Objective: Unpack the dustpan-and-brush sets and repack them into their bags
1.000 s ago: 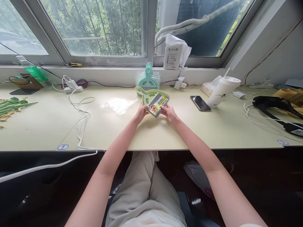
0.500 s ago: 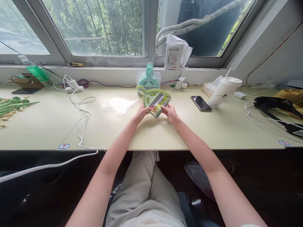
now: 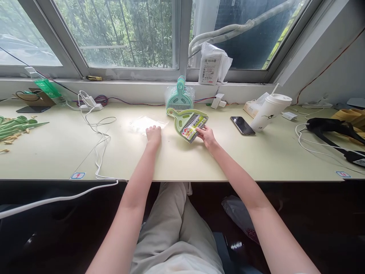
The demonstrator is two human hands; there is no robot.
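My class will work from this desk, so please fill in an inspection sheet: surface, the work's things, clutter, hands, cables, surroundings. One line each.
Surface: pale table, no spill seen.
Work's things: green dustpan-and-brush set, labelled; clear plastic film; wrapped teal dustpan stack behind.
Clutter: smartphone beside white cup; green stem-like pieces at far left.
Hands: right hand grips the set's edge; left hand at the film, its grip unclear.
Cables: white cable runs over the front edge.
Surroundings: window behind; yellow-handled tool on the sill.
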